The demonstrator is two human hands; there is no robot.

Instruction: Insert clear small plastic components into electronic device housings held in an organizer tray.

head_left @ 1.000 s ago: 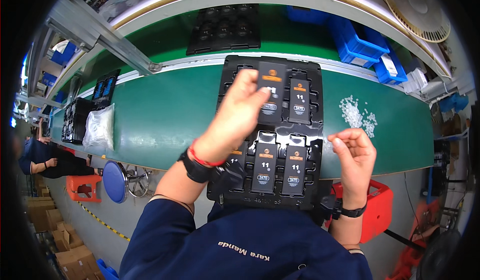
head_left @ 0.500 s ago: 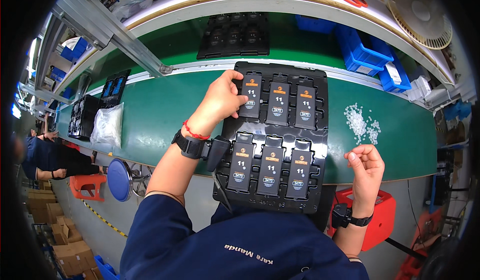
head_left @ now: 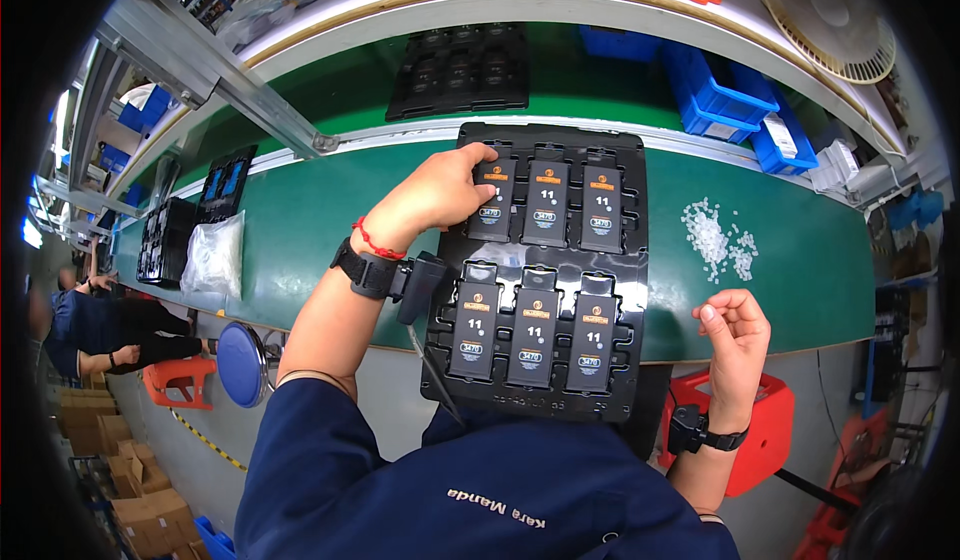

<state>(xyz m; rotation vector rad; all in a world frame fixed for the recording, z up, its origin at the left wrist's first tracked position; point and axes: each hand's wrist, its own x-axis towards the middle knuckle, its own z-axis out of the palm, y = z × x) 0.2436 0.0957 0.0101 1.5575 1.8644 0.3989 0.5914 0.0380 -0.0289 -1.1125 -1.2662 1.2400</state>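
A black moulded tray (head_left: 540, 260) lies before me, partly over the bench's near edge. Several flat black phone batteries with orange and white print sit in its pockets, in two rows. At the far row's left end, my left hand (head_left: 440, 190) has its thumb and forefinger closed on the upper part of a phone battery (head_left: 490, 222); they cover some of its face. My right hand (head_left: 735, 335) is raised to the right of the tray, thumb and forefinger pressed together. Whatever they may hold is too small to make out. Beyond it lies a loose pile of small translucent pieces (head_left: 708, 242).
Blue bins (head_left: 720, 100) stand at the far right, with a fan above. Another black tray (head_left: 460, 70) lies behind the metal rail. A clear plastic bag (head_left: 213, 257) and stacked trays occupy the bench's left. A red stool (head_left: 765, 430) is by my right forearm; another person is far left.
My left thumb has shifted up the battery's face, and the hand has drawn closer round its upper end. My right hand stays nearly where it was. The whole view has shifted slightly.
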